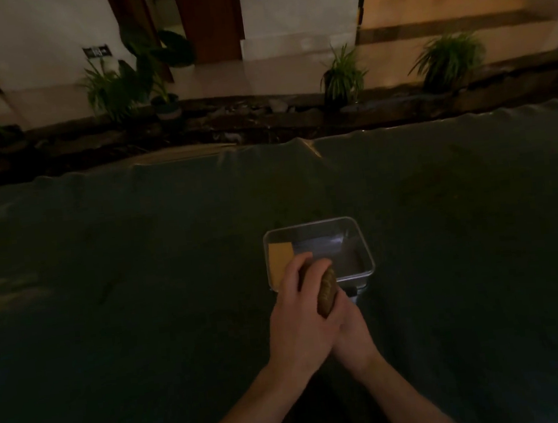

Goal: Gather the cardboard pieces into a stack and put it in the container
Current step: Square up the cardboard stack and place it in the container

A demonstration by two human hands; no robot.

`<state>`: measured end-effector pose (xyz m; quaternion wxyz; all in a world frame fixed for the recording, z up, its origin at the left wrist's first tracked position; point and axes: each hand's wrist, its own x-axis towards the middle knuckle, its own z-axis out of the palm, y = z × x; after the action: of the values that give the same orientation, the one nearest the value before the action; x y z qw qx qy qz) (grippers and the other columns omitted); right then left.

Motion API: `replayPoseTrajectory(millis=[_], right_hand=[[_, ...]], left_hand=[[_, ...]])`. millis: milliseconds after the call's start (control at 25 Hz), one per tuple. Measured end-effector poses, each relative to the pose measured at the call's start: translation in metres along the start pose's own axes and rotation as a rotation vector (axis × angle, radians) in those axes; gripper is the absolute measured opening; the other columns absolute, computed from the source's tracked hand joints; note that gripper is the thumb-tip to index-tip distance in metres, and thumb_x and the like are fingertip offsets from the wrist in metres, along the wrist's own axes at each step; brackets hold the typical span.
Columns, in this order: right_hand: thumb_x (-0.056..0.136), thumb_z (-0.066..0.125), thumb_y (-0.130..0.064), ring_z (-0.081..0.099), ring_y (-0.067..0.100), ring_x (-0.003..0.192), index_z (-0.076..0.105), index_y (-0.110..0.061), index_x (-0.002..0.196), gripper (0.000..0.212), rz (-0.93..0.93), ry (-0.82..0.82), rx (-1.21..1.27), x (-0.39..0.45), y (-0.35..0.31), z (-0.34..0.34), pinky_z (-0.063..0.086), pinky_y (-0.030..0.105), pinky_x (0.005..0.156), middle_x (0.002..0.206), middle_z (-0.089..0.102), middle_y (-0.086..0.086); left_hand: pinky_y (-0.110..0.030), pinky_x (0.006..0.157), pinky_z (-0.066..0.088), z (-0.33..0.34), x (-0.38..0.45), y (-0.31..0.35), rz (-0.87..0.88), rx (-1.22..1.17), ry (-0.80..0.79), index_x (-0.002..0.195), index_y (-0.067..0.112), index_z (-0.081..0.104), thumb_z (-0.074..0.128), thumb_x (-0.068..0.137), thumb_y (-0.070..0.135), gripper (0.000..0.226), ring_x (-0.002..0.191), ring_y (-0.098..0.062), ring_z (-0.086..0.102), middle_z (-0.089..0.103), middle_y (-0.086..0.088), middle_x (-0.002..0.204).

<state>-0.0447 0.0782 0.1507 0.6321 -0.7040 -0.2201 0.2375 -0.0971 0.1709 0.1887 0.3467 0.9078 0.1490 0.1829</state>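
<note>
Both hands point(320, 324) press a cardboard stack point(326, 290) edge-up over the container point(359, 237).

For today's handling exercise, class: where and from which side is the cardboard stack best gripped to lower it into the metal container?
Take the cardboard stack by its two broad faces, one palm on each side, as the left hand and right hand do. It stands on edge, so flat faces offer a firm grip. Come from above the metal container, whose top is open.

I see a brown cardboard stack point(327, 290) held edge-up at the near rim of the clear rectangular container point(359, 237); one yellow-tan piece point(279, 257) lies inside, left end.
</note>
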Motion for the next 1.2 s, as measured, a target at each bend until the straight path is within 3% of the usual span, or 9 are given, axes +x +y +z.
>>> replayPoseTrajectory(millis=[120,200,360,480,640,840,960,1080,1200], right_hand=[[0.084,0.075,-0.016,0.059,0.002,0.121,0.057,-0.039,0.129,0.053,0.014,-0.034,0.045,0.019,0.005,-0.043,0.048,0.031,0.102,0.129,0.064,-0.017],[0.082,0.077,-0.024,0.06,-0.001,0.119,0.06,-0.049,0.121,0.05,0.021,-0.052,0.067,0.03,0.006,-0.066,0.048,0.024,0.1,0.126,0.065,-0.022],[0.083,0.074,-0.033,0.059,-0.003,0.119,0.059,-0.056,0.118,0.044,0.034,-0.114,0.069,0.052,0.012,-0.108,0.049,0.017,0.093,0.125,0.064,-0.026],[0.088,0.071,-0.022,0.063,-0.001,0.113,0.063,-0.045,0.117,0.039,0.04,-0.148,0.089,0.067,0.018,-0.135,0.052,0.012,0.087,0.12,0.068,-0.022],[0.09,0.068,-0.013,0.065,0.003,0.112,0.062,-0.035,0.116,0.035,0.088,-0.118,0.005,0.078,0.022,-0.143,0.052,0.025,0.095,0.115,0.071,-0.011],[0.091,0.067,-0.018,0.07,0.004,0.088,0.059,-0.023,0.115,0.026,0.075,0.072,-0.395,0.094,0.01,-0.115,0.057,0.021,0.081,0.088,0.068,-0.013],[0.08,0.079,-0.023,0.062,-0.001,0.097,0.048,-0.033,0.126,0.056,0.193,-0.053,-0.319,0.109,0.014,-0.116,0.048,0.013,0.081,0.094,0.061,-0.02],[0.055,0.093,-0.03,0.058,0.012,0.114,0.039,-0.038,0.127,0.091,0.535,-0.352,0.141,0.135,0.014,-0.135,0.051,0.036,0.095,0.122,0.061,-0.009],[0.051,0.095,-0.024,0.062,0.027,0.115,0.034,-0.038,0.134,0.103,0.621,-0.403,0.344,0.162,0.014,-0.136,0.056,0.051,0.09,0.127,0.062,0.006]], left_hand=[[-0.049,0.123,0.014,0.006,0.027,0.015,0.1,0.244,-0.04,0.152,0.044,0.016,0.049,0.08,0.07,0.083,0.151,-0.01,0.002,0.009,0.014,0.163],[-0.036,0.124,-0.005,0.014,0.042,0.029,0.094,0.221,-0.022,0.155,0.042,-0.004,0.049,0.081,0.069,0.094,0.15,-0.003,-0.014,-0.009,0.016,0.166],[-0.038,0.124,0.002,0.05,0.061,0.055,0.125,0.334,-0.201,0.149,0.042,-0.022,0.043,0.085,0.069,0.095,0.141,0.01,-0.028,-0.035,0.031,0.152],[-0.039,0.125,0.005,0.072,0.078,0.061,0.048,0.307,-0.136,0.155,0.037,-0.009,0.041,0.085,0.068,0.092,0.148,0.003,-0.017,-0.017,0.02,0.163],[-0.045,0.123,0.006,0.1,0.088,0.055,-0.153,0.194,-0.221,0.151,0.05,0.002,0.059,0.082,0.063,0.091,0.149,-0.004,-0.019,-0.022,0.025,0.16],[-0.043,0.11,0.041,0.116,0.124,0.053,-0.554,-0.405,0.204,0.119,0.044,0.051,0.08,0.078,0.032,0.052,0.129,-0.011,0.043,0.04,0.01,0.141],[-0.047,0.106,0.045,0.107,0.147,0.031,-0.604,-0.401,0.032,0.117,0.04,0.059,0.078,0.082,0.029,0.042,0.122,-0.012,0.05,0.053,0.011,0.127],[-0.049,0.102,0.048,0.087,0.169,0.008,-0.766,-0.614,-0.201,0.11,0.04,0.067,0.081,0.079,0.029,0.036,0.117,-0.02,0.056,0.061,0.005,0.122],[-0.042,0.09,0.052,0.076,0.186,0.0,-0.849,-0.749,-0.37,0.105,0.036,0.072,0.083,0.075,0.033,0.031,0.108,-0.021,0.061,0.068,0.0,0.113]])
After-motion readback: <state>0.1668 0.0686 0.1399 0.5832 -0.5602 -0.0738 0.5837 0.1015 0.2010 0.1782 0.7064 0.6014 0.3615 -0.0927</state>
